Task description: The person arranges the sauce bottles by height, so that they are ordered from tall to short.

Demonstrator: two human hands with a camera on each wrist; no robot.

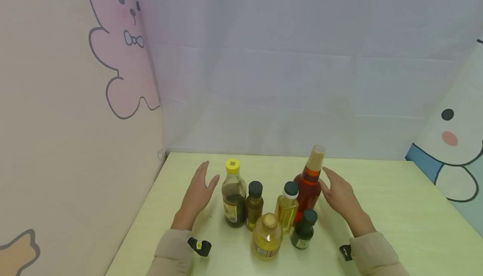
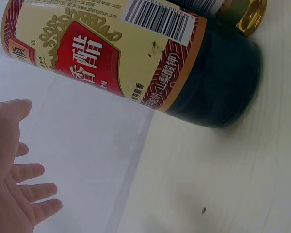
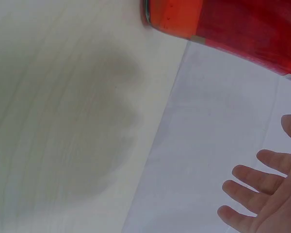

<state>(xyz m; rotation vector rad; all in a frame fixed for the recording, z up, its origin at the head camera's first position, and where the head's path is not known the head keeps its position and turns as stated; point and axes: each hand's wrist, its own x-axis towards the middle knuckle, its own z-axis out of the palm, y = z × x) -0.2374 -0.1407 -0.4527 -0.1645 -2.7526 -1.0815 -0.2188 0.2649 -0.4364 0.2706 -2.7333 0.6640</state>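
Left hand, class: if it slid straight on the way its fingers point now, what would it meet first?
Probably nothing on the table: the left hand points toward the back curtain, passing left of the yellow-capped bottle. Depth is uncertain.

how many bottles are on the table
6: yellow-cap bottle rear left, small dark-cap bottle beside it, red bottle rear right, pale bottle middle, round bottle front, green bottle front right.

The pale green table (image 1: 396, 209) in front of me carried six bottles in a tight cluster near its front. A dark vinegar bottle with a yellow cap (image 1: 234, 194) stood at the left, a small black-capped bottle (image 1: 254, 205) just beside it. A round yellow oil bottle (image 1: 267, 236) stood nearest me, a small dark green bottle (image 1: 303, 229) to its right. Behind them stood a pale oil bottle (image 1: 287, 207) and the tall red bottle (image 1: 309, 183).
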